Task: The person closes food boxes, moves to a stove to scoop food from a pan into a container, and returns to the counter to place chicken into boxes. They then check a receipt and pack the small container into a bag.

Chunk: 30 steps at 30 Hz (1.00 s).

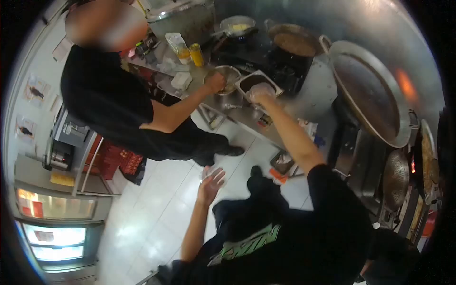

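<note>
Your right hand is over the rectangular steel pan, grip hidden, can't tell | left hand spread, released | pan's on the tabletop, hard by the co-worker's bowl: a sideways wrist drag could knock both, spilling contents

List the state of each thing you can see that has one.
Left hand: open, fingers spread.
Square metal container: uncovered, dark inside.
Right hand: gloved, at the container; grip unclear.
Round bowl: uncovered, co-worker's hand at it.
Small pan: uncovered, yellow contents.
Large two-handled pan: uncovered.
Lower glass-fronted cabinet: lit.
</note>
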Tool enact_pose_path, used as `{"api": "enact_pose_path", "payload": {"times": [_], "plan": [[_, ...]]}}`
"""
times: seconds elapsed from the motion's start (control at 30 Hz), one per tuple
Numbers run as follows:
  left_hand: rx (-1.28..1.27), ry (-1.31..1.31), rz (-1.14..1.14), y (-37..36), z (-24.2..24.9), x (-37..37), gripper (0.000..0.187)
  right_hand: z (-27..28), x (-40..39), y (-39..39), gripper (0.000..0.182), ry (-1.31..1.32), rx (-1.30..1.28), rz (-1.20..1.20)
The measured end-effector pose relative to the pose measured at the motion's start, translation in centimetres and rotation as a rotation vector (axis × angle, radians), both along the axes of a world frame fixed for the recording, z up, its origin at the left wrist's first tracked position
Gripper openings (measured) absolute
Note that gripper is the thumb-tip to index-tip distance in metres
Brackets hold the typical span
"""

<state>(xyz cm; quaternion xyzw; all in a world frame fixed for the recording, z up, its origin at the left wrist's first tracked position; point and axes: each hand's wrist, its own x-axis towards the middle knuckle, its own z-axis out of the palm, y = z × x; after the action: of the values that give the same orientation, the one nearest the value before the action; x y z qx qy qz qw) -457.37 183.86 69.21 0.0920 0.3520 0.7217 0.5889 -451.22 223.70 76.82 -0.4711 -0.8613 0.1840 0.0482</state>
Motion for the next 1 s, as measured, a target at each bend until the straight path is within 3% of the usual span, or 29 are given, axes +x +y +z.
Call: {"api": "enact_pose_path", "payload": {"times": [0.03, 0.17, 0.2, 0.27, 0.43, 0.47, 0.6, 0.67, 0.77, 0.83, 0.93, 1.0], "plan": [[0.004, -0.076, 0.038, 1.2, 0.1, 0.0, 0.045, -2.9, -0.7, 0.8, 0.026, -0.139, -0.04, 0.121], [-0.061, -0.165, 0.036, 6.1, 0.1, -1.4, 0.041, -9.6, -1.5, 6.4, 0.025, -0.131, 0.04, 0.307], [-0.066, -0.169, 0.027, 7.5, 0.0, -2.2, 0.041, -5.1, -2.1, 5.9, 0.025, -0.363, -0.032, 0.321], [-0.037, -0.173, -0.036, 9.9, -0.5, -3.7, 0.041, -1.7, -0.1, 6.9, 0.023, -0.342, -0.049, 0.296], [0.021, -0.267, -0.201, 15.9, -1.0, -7.6, 0.041, 2.8, 1.7, 3.6, 0.023, -0.474, -0.155, 0.176], [0.036, -0.289, -0.225, 17.5, -1.0, -8.1, 0.041, 2.8, 2.3, 3.3, 0.024, -0.434, -0.173, 0.242], [0.079, -0.357, -0.264, 21.7, 0.3, -9.5, 0.042, 5.4, 3.7, 3.7, 0.025, -0.439, -0.238, 0.126], [0.1, -0.364, -0.28, 22.4, 0.4, -9.6, 0.043, 8.8, 5.3, 4.5, 0.025, -0.336, -0.12, 0.033], [0.12, -0.428, -0.276, 23.5, -0.1, -9.4, 0.046, 7.6, 9.4, 10.2, 0.019, 0.083, 0.366, 0.11], [0.118, -0.388, -0.25, 24.3, 0.0, -8.5, 0.049, 6.4, 9.2, 16.5, 0.018, -0.032, 0.532, -0.092], [0.081, -0.437, -0.242, 25.5, 0.1, -7.2, 0.05, 7.6, 8.5, 22.4, 0.018, -0.103, 0.507, -0.157], [0.087, -0.378, -0.261, 26.5, 0.7, -6.4, 0.05, 10.0, 6.8, 23.2, 0.021, -0.403, 0.163, -0.312]]}}
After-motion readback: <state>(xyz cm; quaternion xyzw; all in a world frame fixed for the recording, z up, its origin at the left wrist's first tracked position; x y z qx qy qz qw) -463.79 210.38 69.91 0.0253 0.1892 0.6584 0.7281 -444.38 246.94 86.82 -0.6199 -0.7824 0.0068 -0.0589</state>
